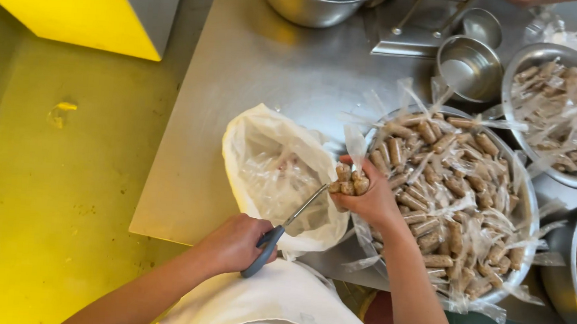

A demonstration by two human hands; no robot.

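Trimming step: the left hand (232, 245) gripped grey-handled scissors (284, 228), blades reaching to a small clear packet of brown rolls (349, 180) clenched in the right hand (367, 200), over an open plastic bag (274, 171) on the steel table (275, 66). Near right, a metal basin (526, 199) held more packets. Next likely needed a clean snip at the packet's edge.

steel pot w/ lid (316, 1) | sm. steel cup (469, 68) | yellow floor (43, 185) | yellow box (76, 2)
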